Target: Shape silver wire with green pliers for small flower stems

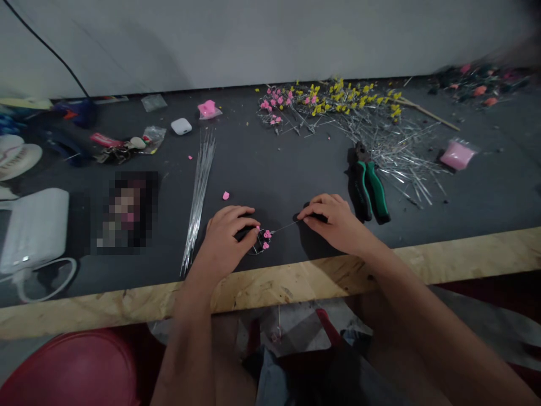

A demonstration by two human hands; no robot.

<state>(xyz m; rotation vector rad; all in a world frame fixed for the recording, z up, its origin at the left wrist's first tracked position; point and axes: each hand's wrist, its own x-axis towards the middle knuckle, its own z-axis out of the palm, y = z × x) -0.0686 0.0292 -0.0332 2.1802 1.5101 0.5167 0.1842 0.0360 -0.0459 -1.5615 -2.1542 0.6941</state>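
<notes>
Cut-off forearms (192, 327); left hand (228, 239) grips a half-hidden pink cluster (266, 234), right hand (336, 223) pinches its wire (285, 226).

No text, brand or number readable. Faint pale marks on one handle of the green-and-black pliers (373, 189), too small to make out. Red tag (105, 139) by the keys (115, 153): blurred, nothing legible.

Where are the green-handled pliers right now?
In the head view, the green-handled pliers lie on the dark tabletop, right of centre, between the right hand and the pile of thin wires.
</notes>
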